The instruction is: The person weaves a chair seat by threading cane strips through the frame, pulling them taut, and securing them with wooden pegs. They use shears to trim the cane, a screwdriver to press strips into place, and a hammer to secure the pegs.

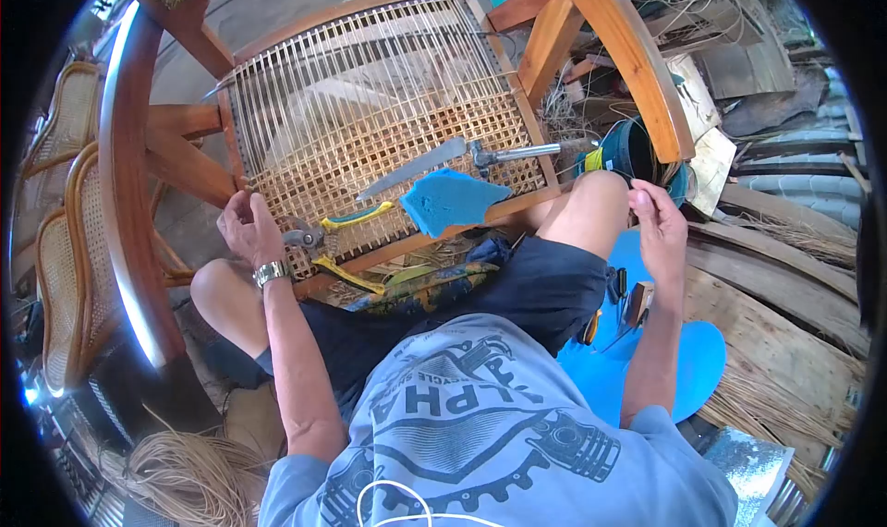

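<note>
A wooden chair frame (351, 257) lies before me, its seat partly woven with cane (370, 157). At the frame's near left corner is my left hand (248, 222), fingers bent together; what they hold, if anything, is too small to tell. My right hand (660, 218) is raised beside my right knee, thumb and index finger pinched, with nothing clear between them. On the woven part rest a long blade (414, 168), a hammer (513, 154), a blue cloth or sponge (448, 202) and yellow-handled pliers (308, 239).
Cane-backed chairs (69, 268) stand at the left. A cane bundle (189, 467) lies at the lower left. Beyond my right knee is a dark green bucket (628, 150). A blue plastic seat (688, 370) with tools is at the right, near wooden boards (776, 328).
</note>
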A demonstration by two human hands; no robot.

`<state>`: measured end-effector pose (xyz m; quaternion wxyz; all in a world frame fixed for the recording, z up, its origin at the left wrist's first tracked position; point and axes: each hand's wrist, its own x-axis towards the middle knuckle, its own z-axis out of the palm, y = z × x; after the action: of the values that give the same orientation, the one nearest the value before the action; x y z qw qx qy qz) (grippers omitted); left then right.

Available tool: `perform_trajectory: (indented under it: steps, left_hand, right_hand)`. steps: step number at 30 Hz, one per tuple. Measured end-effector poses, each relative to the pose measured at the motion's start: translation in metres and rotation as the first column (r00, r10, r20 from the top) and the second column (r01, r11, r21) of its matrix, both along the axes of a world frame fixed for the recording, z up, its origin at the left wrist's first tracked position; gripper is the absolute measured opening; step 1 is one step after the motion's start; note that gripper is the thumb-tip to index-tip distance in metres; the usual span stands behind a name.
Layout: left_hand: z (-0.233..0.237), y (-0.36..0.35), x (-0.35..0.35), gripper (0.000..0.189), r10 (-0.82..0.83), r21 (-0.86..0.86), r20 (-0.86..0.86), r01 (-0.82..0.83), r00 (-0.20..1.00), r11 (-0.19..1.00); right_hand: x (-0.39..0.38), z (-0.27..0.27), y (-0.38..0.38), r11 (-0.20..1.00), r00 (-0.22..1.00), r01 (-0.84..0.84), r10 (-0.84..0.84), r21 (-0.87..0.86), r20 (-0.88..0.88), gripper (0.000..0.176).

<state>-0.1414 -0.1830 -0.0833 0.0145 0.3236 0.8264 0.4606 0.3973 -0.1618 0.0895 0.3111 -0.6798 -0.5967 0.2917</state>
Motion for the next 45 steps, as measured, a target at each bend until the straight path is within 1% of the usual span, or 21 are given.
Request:
perform_trajectory:
  steps: [3, 5, 6, 8, 11, 13, 15, 17, 19, 22, 24, 26, 28, 30, 32, 38, 41, 42, 43, 44, 45]
  left_hand:
    - [-0.006, -0.002, -0.002, 0.029, 0.009, 0.008, -0.026, -0.009, 1.000, 1.000]
    - [-0.005, 0.000, 0.001, 0.030, 0.010, 0.003, -0.195, -0.010, 0.981, 1.000]
    - [0.011, 0.001, 0.012, 0.032, -0.017, 0.031, -0.163, 0.022, 0.986, 0.999]
    - [0.005, 0.005, 0.010, 0.032, 0.011, 0.144, -0.260, 0.028, 0.965, 0.989]
    - [0.014, 0.009, 0.016, 0.032, 0.082, 0.076, -0.276, -0.064, 0.958, 0.995]
    - [0.015, 0.018, 0.016, 0.030, 0.133, 0.098, -0.226, -0.113, 0.965, 0.989]
    - [0.013, 0.024, 0.014, 0.025, 0.137, 0.075, -0.152, -0.127, 0.979, 0.989]
    - [0.012, 0.029, 0.014, 0.024, 0.154, 0.081, -0.190, -0.141, 0.970, 0.987]
    - [0.010, 0.032, 0.015, 0.024, 0.160, 0.087, -0.229, -0.143, 0.960, 0.986]
    - [0.011, 0.035, 0.017, 0.032, 0.168, 0.089, -0.327, -0.147, 0.930, 0.985]
    - [0.014, 0.032, 0.017, 0.034, 0.147, 0.088, -0.292, -0.127, 0.945, 0.988]
    - [0.013, 0.032, 0.016, 0.033, 0.153, 0.087, -0.278, -0.133, 0.948, 0.987]
    - [0.012, 0.033, 0.015, 0.032, 0.152, 0.092, -0.258, -0.132, 0.954, 0.987]
    - [0.012, 0.033, 0.015, 0.032, 0.151, 0.093, -0.248, -0.132, 0.957, 0.987]
    - [0.012, 0.034, 0.015, 0.032, 0.146, 0.097, -0.231, -0.126, 0.962, 0.987]
    - [0.011, 0.033, 0.015, 0.030, 0.135, 0.101, -0.161, -0.120, 0.978, 0.988]
    - [0.011, 0.030, 0.014, 0.032, 0.123, 0.191, -0.213, -0.083, 0.969, 0.978]
    - [0.011, 0.027, 0.012, 0.019, 0.156, 0.172, -0.269, -0.112, 0.951, 0.979]
    - [0.011, 0.031, 0.012, 0.006, 0.170, 0.166, -0.317, -0.122, 0.933, 0.979]
    - [0.010, 0.030, 0.013, 0.009, 0.175, 0.177, -0.395, -0.113, 0.902, 0.978]
    - [0.007, 0.029, 0.009, 0.007, 0.120, 0.180, -0.414, -0.048, 0.902, 0.983]
  right_hand:
    - [-0.018, -0.018, 0.024, 0.984, 0.987, -0.160, 0.160, 0.076, 0.007, 0.029]
    - [-0.034, -0.031, 0.048, 0.926, 0.869, -0.367, 0.306, 0.092, 0.390, 0.036]
    - [-0.039, -0.040, 0.058, 0.887, 0.786, -0.446, 0.323, 0.122, 0.527, 0.039]
    - [-0.045, -0.058, 0.079, 0.811, 0.705, -0.582, 0.463, 0.065, 0.538, 0.042]
    - [-0.047, -0.095, 0.102, 0.697, 0.610, -0.714, 0.577, 0.061, 0.543, 0.035]
    - [-0.056, -0.101, 0.105, 0.666, 0.580, -0.744, 0.597, 0.062, 0.554, 0.032]
    - [-0.067, -0.095, 0.105, 0.655, 0.621, -0.732, 0.529, 0.188, 0.578, 0.019]
    - [-0.081, -0.087, 0.107, 0.636, 0.587, -0.752, 0.524, 0.175, 0.617, 0.017]
    - [-0.102, -0.083, 0.107, 0.705, 0.705, -0.680, 0.551, 0.204, 0.445, 0.015]
    - [-0.175, -0.062, 0.105, 0.734, 0.734, -0.669, 0.628, 0.115, 0.259, 0.016]
    - [-0.231, -0.059, 0.102, 0.670, 0.681, -0.732, 0.727, 0.125, 0.093, 0.018]
    - [-0.282, -0.056, 0.093, 0.543, 0.562, -0.822, 0.822, 0.169, 0.091, 0.022]
    - [-0.323, -0.061, 0.092, 0.499, 0.490, -0.864, 0.864, -0.068, 0.115, 0.026]
    - [-0.344, -0.074, 0.086, 0.497, 0.497, -0.867, 0.863, 0.016, 0.090, 0.028]
    - [-0.355, -0.095, 0.084, 0.479, 0.501, -0.857, 0.861, 0.190, 0.088, 0.031]
    - [-0.363, -0.100, 0.082, 0.462, 0.492, -0.870, 0.837, 0.171, 0.241, 0.030]
    - [-0.354, -0.082, 0.083, 0.483, 0.492, -0.870, 0.843, 0.098, 0.219, 0.029]
    - [-0.340, -0.084, 0.084, 0.520, 0.525, -0.849, 0.815, 0.088, 0.245, 0.029]
    - [-0.321, -0.087, 0.088, 0.486, 0.518, -0.855, 0.813, 0.179, 0.266, 0.027]
    - [-0.296, -0.086, 0.096, 0.447, 0.513, -0.854, 0.804, 0.265, 0.300, 0.026]
    - [-0.270, -0.078, 0.104, 0.500, 0.562, -0.827, 0.752, 0.256, 0.345, 0.026]
